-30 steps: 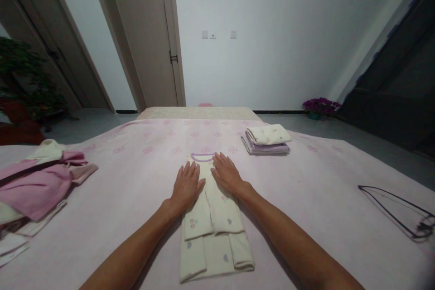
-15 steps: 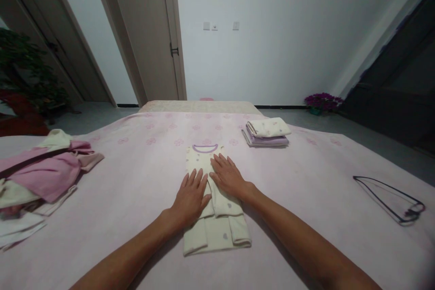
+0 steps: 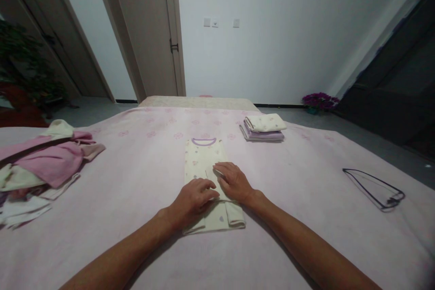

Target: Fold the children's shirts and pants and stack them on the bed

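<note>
A cream long-sleeved shirt [image 3: 204, 156] with small printed motifs and a purple neckband lies flat in front of me, its sides and sleeves folded inward. My left hand [image 3: 194, 198] rests over its lower left part, fingers loosely bent and thumb apart. Across the shirt's middle right, my right hand [image 3: 235, 183] bends its fingers above the thumb, with cream cloth showing in the gap. Both hands are open and close together. They hide part of the folded sleeves. Below them the shirt's hem end shows, with a cuff at its right corner.
A stack of folded clothes [image 3: 264, 128] sits at the far right of the pink flowered sheet [image 3: 142, 167]. Rumpled pink and cream clothes [image 3: 54, 158] lie on the left. Dark-framed eyeglasses [image 3: 377, 190] rest on the right. Beyond are a door [image 3: 146, 31] and purple flowers [image 3: 320, 100].
My right hand has drawn back from the neckband toward the middle of the shirt. My left hand's fingers have turned rightward and bent. The spread fingers of both hands are now more curled.
</note>
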A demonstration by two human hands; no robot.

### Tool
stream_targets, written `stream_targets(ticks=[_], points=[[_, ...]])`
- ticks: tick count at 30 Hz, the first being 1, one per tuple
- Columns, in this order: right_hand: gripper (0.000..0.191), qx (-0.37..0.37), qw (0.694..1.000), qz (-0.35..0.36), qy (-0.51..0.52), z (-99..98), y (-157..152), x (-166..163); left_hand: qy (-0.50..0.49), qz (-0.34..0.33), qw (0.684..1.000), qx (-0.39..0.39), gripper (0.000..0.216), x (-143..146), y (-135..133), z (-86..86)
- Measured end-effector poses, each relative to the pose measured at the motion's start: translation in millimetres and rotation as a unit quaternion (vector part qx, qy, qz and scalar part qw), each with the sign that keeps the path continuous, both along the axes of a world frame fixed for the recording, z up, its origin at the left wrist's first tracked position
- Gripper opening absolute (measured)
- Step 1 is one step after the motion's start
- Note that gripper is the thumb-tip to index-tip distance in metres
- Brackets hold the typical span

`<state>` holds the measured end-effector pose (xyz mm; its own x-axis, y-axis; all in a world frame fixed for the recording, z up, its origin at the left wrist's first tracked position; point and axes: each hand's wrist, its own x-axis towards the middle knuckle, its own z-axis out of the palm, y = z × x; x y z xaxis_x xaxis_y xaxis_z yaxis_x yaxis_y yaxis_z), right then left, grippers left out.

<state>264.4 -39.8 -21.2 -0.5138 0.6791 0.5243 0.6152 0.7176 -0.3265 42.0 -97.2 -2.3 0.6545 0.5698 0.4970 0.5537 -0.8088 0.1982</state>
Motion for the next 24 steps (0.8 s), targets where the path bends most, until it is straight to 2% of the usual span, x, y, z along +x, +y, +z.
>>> stream_targets(ticks=[5, 10, 15, 17, 19, 21, 24], points=[[0.032, -0.018, 0.997, 0.016, 0.079, 2.4, -6.6, 8.3, 0.051, 0.014, 0.997, -0.05, 0.014, 7.8, -1.2, -1.5], [0.022, -0.108, 0.987, 0.024, 0.116, 9.3, -9.8, 13.0, 0.039, 0.035, 0.998, -0.034, 0.018, 9.7, -0.7, -6.1], [0.009, -0.251, 0.954, 0.125, 0.105, 17.4, -5.7, 28.5, 0.034, 0.052, 0.997, -0.038, 0.025, 9.6, -1.1, -7.3], [0.018, -0.288, 0.939, 0.175, 0.066, 24.6, -3.0, 35.0, 0.023, 0.065, 0.996, -0.063, 0.027, 9.6, -0.9, -6.4], [0.032, -0.295, 0.933, 0.204, 0.021, 31.9, -1.3, 38.9, 0.015, 0.075, 0.993, -0.09, 0.029, 9.5, -0.6, -5.4], [0.041, -0.27, 0.939, 0.212, -0.018, 36.6, -1.3, 39.7, 0.012, 0.084, 0.991, -0.106, 0.03, 9.4, -0.5, -4.5], [0.027, -0.235, 0.947, 0.219, -0.031, 36.6, -2.8, 37.9, 0.013, 0.092, 0.989, -0.113, 0.029, 9.2, -0.4, -4.1]])
